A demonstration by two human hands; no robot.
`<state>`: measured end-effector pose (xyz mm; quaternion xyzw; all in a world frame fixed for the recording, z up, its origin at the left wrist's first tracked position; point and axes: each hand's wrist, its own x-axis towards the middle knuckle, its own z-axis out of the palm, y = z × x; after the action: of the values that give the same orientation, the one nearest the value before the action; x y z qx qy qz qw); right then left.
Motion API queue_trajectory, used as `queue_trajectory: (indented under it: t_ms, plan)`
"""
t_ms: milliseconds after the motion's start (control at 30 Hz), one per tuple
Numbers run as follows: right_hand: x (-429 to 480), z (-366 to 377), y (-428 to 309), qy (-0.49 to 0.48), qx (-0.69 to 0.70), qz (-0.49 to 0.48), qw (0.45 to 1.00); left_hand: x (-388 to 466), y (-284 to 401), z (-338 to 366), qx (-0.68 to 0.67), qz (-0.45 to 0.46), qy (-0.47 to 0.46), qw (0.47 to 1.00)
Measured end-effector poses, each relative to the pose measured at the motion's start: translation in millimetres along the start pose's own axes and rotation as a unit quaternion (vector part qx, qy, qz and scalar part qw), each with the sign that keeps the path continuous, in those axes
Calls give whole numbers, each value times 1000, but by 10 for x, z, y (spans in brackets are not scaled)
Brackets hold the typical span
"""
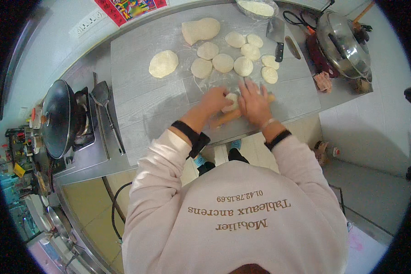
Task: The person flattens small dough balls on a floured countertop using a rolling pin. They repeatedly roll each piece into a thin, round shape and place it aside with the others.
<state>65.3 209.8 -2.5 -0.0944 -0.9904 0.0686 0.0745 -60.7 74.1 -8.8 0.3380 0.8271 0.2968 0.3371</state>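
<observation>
My left hand (216, 100) pinches the left edge of a small round of dough (231, 103) on the floured grey board (140, 102). Palm down, my right hand (255, 104) lies over a wooden rolling pin (230, 117), whose far end shows beyond its fingers. The pin slants beside the dough. Beyond my hands are several flattened dough rounds (223, 63), some touching, and a thick dough log (201, 30). A larger thin dough sheet (163, 64) lies to the left. Motion blurs both hands.
A cleaver (275, 30) lies at the board's back right, near a bowl of flour (258, 8). Farther right stands a steel-lidded electric pot (342, 44). A lidded wok (58, 119) sits on a stove at left, with a metal spatula (106, 102) beside it.
</observation>
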Motion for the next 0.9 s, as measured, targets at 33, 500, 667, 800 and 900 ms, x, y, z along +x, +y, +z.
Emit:
queue_trajectory:
  t_ms: [33, 500, 667, 800, 900]
  plan:
    - [168, 52, -2, 20, -9, 11, 1000, 61, 10, -45, 11, -19, -5, 1000]
    - [-281, -51, -85, -18, -52, 23, 998, -121, -66, 16, -19, 7, 53, 998]
    - [380, 213, -79, 46, 5, 53, 998, 39, 11, -17, 71, 71, 77, 992]
    - [-152, 0, -99, 24, -15, 11, 1000, 6, -19, -105, 29, -5, 72, 997]
    - [-527, -143, -129, -22, -58, 11, 998, -99, -84, -141, 4, -79, 14, 997]
